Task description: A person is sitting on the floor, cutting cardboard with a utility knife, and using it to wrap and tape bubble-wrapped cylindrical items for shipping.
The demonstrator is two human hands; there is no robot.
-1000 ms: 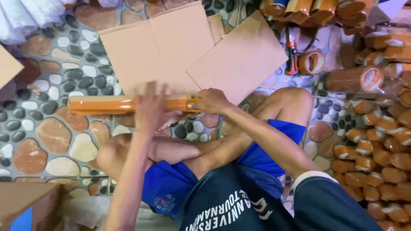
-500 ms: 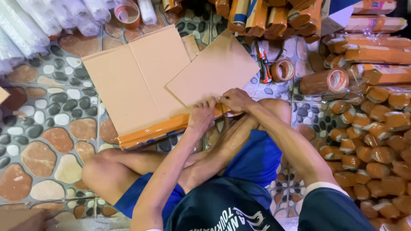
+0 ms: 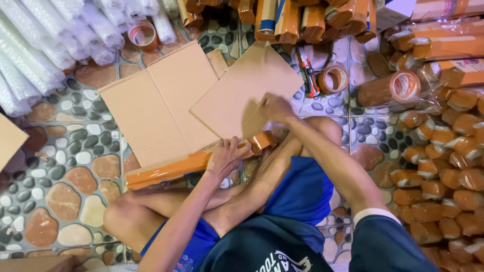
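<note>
I sit cross-legged on a pebble-patterned floor. My left hand (image 3: 228, 157) grips a long orange wrapped package (image 3: 171, 170) that lies across the near edge of a flattened brown cardboard box (image 3: 156, 103). My right hand (image 3: 275, 107) rests on a loose cardboard flap (image 3: 242, 95) that tilts over the box's right side, fingers curled at its edge. The package's right end (image 3: 263, 141) pokes out under that flap, beside my knee.
Rolls of bubble wrap (image 3: 45, 45) are piled at the upper left. Stacks of orange wrapped packages (image 3: 443, 151) fill the right side and top. Tape rolls (image 3: 334, 78) and an orange cutter (image 3: 307, 73) lie beyond the flap. Another cardboard piece (image 3: 10, 141) sits at left.
The long orange package has moved down off the floor stones onto the cardboard's near edge. My right hand left the package and went up to the cardboard flap.
</note>
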